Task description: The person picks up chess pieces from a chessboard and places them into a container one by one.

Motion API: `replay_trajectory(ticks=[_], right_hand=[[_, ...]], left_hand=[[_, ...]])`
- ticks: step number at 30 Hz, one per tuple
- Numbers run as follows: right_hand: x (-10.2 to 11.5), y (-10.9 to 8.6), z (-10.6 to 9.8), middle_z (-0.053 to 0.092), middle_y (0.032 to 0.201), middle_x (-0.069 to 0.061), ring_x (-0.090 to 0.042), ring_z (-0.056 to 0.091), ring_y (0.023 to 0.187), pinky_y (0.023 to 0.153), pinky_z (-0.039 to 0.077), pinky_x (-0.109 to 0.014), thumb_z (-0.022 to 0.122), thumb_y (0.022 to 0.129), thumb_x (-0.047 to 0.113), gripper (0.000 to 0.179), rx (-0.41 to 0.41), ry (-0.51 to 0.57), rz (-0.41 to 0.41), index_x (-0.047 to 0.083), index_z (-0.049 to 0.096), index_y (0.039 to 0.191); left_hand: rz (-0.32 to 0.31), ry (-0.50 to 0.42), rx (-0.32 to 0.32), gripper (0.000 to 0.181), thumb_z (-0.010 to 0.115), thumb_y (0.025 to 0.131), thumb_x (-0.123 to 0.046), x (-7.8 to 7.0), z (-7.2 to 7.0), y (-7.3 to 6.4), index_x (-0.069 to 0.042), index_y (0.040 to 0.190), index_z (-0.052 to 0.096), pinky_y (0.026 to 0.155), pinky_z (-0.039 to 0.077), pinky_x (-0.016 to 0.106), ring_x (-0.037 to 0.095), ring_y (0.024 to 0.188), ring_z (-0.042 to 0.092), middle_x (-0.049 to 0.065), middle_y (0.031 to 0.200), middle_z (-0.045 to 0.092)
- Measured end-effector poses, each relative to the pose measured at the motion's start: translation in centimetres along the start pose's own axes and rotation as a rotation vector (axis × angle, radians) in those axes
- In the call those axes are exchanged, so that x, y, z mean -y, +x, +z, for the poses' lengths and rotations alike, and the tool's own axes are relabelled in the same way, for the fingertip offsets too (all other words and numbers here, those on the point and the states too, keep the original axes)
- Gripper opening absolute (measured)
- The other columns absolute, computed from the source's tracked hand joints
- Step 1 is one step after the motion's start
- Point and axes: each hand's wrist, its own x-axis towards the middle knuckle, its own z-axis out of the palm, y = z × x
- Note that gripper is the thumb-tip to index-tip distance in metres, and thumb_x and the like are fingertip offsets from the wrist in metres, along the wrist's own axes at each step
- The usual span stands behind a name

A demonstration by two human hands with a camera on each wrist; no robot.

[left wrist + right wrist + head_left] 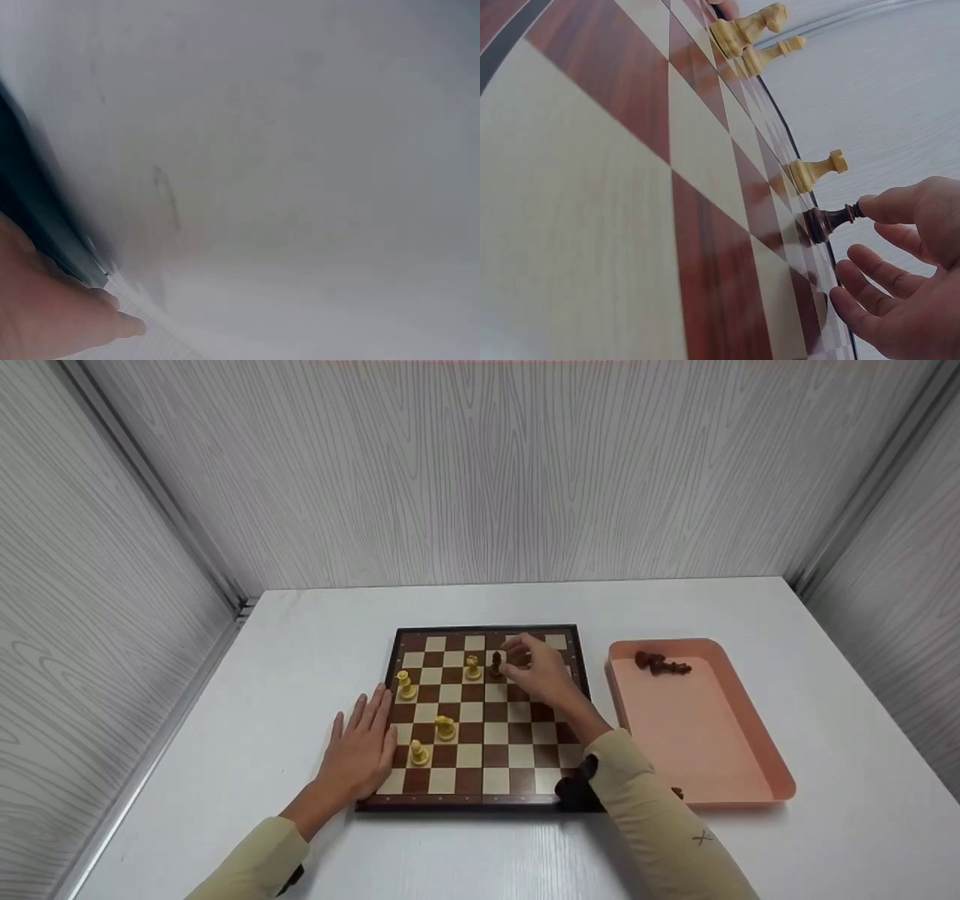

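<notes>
Dark brown pawn (496, 663) stands on the far rows of the chessboard (480, 780), and the right hand (541, 666) pinches its top between thumb and forefinger, other fingers loose! Just beside it stands a cream piece (472, 667). Left hand (362, 748) lies flat, fingers straight, on the board's left edge. Right of the board, a pink tray (750, 780) holds dark pieces (660, 664).

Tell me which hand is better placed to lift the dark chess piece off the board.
Probably the right hand: its fingertips already pinch the top of the dark piece, with the pink tray on that side. The left hand lies flat on the chessboard's left edge.
</notes>
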Motion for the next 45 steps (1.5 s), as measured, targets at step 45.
replay_trajectory(ticks=[45], right_hand=[[-0.1, 1.3, 1.7, 0.072, 0.108, -0.013, -0.028, 0.067, 0.105, 0.092, 0.053, -0.044, 0.069, 0.098, 0.003, 0.014, -0.019, -0.120, -0.011, 0.000, 0.073, 0.111]], left_hand=[[0.011, -0.006, -0.022, 0.060, 0.033, 0.112, -0.030, 0.1, 0.2, -0.1, -0.001, 0.163, 0.020, 0.119, 0.012, 0.067, 0.042, 0.154, 0.015, 0.016, 0.170, 0.016]])
